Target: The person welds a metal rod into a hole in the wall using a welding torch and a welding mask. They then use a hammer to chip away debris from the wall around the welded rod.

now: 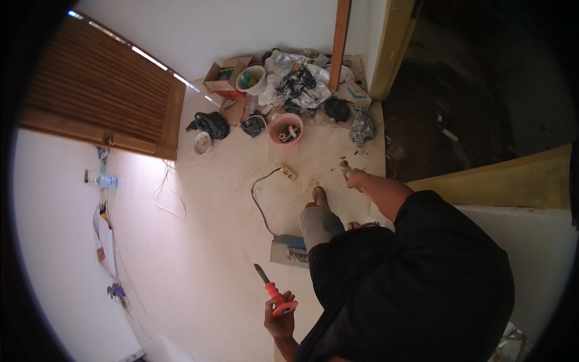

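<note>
My left hand (278, 318) is closed round the red grip of a cold chisel (274, 291) with a wide round hand guard. The chisel's dark blade points up and away, off the floor. Farther ahead and to the right, my right hand (356, 178) grips a hammer (345, 167) by its handle, its head past my fingers. Part of the handle is hidden by the hand. Hammer and chisel are well apart. Below them are my legs, with one sandaled foot (319, 196) stepping forward.
A power strip (287, 174) with a dark cable lies ahead. A blue-grey case (291, 250) is beside my leg. Against the wall are a pink bucket (286, 129), a cardboard box (224, 77) and plastic bags. A louvred wooden door (102, 84) stands left; a dark doorway (464, 90) is right.
</note>
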A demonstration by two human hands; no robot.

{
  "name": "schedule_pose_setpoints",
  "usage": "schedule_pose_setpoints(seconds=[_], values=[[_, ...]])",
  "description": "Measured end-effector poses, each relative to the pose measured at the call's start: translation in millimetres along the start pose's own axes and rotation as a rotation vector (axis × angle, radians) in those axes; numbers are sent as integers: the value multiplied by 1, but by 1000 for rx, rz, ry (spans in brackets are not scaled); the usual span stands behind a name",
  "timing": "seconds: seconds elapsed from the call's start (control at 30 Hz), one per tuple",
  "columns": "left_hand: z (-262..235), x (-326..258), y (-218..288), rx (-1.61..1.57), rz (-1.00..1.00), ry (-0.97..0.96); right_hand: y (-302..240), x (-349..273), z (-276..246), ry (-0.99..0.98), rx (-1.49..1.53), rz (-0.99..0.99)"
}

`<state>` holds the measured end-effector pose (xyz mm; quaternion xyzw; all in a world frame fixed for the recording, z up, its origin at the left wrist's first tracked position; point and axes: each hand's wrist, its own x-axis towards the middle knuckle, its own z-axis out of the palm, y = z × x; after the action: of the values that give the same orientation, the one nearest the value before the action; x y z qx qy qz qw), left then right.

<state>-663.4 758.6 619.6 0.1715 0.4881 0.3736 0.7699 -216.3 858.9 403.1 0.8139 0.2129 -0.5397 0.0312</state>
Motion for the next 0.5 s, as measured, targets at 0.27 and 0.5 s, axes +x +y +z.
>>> schedule_pose_setpoints(seconds=[0.27, 0.5], values=[[110, 249, 113, 520, -50, -185, 94, 71, -55, -82, 289, 161], [339, 439, 100, 988, -371, -822, 208, 139, -2, 110, 897, 526]])
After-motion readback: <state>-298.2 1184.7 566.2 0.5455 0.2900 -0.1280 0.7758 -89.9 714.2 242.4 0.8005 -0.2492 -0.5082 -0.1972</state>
